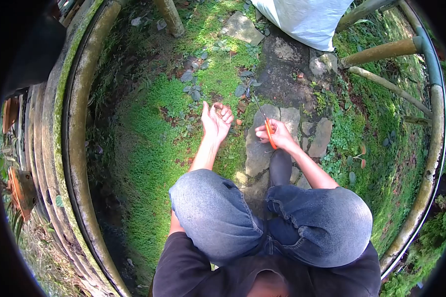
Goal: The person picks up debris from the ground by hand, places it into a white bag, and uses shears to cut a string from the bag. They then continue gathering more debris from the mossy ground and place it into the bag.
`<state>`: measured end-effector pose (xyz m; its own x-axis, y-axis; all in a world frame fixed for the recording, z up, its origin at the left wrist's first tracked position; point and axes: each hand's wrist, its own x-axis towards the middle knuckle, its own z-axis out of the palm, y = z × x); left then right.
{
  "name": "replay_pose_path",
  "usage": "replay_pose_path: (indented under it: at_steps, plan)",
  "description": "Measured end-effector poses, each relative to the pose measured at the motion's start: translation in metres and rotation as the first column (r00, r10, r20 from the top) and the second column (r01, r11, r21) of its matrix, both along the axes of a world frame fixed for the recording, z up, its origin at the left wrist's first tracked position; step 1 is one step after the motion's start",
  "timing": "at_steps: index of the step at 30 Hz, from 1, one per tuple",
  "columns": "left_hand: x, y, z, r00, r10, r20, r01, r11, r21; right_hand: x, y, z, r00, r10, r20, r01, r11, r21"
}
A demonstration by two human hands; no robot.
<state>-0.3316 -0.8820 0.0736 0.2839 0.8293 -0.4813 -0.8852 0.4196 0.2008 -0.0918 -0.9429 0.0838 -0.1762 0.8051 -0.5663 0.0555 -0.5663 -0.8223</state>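
Note:
My left hand [217, 122] is raised over the mossy ground, palm up. Its thumb stands apart, its fingers are loosely curled, and nothing shows in the palm. My right hand [278, 135] is closed round an orange-handled tool [269, 131] with a thin, dark, pointed blade. The blade points forward and slightly left, over the edge of a flat paving stone [255, 156]. Small leafy weeds [195, 92] grow in the moss ahead of my left hand.
A full white sack [307, 20] stands ahead on the stone path. My dark boot [281, 168] is on the path between my bent knees. Green moss [151, 148] spreads to the left. Curved railings, left [74, 128] and right [435, 133], border the ground.

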Motion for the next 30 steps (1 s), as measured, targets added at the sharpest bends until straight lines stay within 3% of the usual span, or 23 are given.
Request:
replay_pose_path:
  at_steps: [4, 8, 16, 22, 24, 27, 30]
  plan:
    - [0.017, -0.006, 0.006, 0.999, -0.025, 0.027, 0.024, 0.999, 0.036, -0.028, 0.008, 0.010, 0.988, -0.077, -0.131, 0.077, 0.997, -0.009]
    - [0.038, -0.014, 0.011, 0.994, -0.095, 0.054, 0.092, 0.994, 0.054, -0.033, 0.009, 0.015, 0.982, -0.106, -0.153, 0.108, 0.994, 0.004]
    - [0.073, -0.015, 0.007, 0.976, -0.183, 0.120, 0.179, 0.983, 0.042, -0.004, -0.011, 0.017, 0.974, -0.210, -0.085, 0.213, 0.977, 0.026]
    - [0.113, -0.007, 0.004, 0.962, -0.271, -0.030, 0.272, 0.962, 0.032, 0.037, -0.046, 0.022, 0.941, -0.338, -0.010, 0.338, 0.939, 0.064]
    - [0.128, -0.007, 0.002, 0.856, -0.422, -0.300, 0.465, 0.881, 0.086, 0.050, -0.054, 0.023, 0.919, -0.393, -0.019, 0.393, 0.915, 0.090]
    - [0.156, -0.023, 0.005, 0.821, -0.537, -0.192, 0.555, 0.830, 0.055, 0.065, -0.062, 0.028, 0.877, -0.479, -0.029, 0.479, 0.871, 0.113]
    - [0.178, -0.037, 0.002, 0.740, -0.580, -0.341, 0.652, 0.742, 0.154, 0.068, -0.060, 0.025, 0.830, -0.554, -0.064, 0.557, 0.822, 0.116]
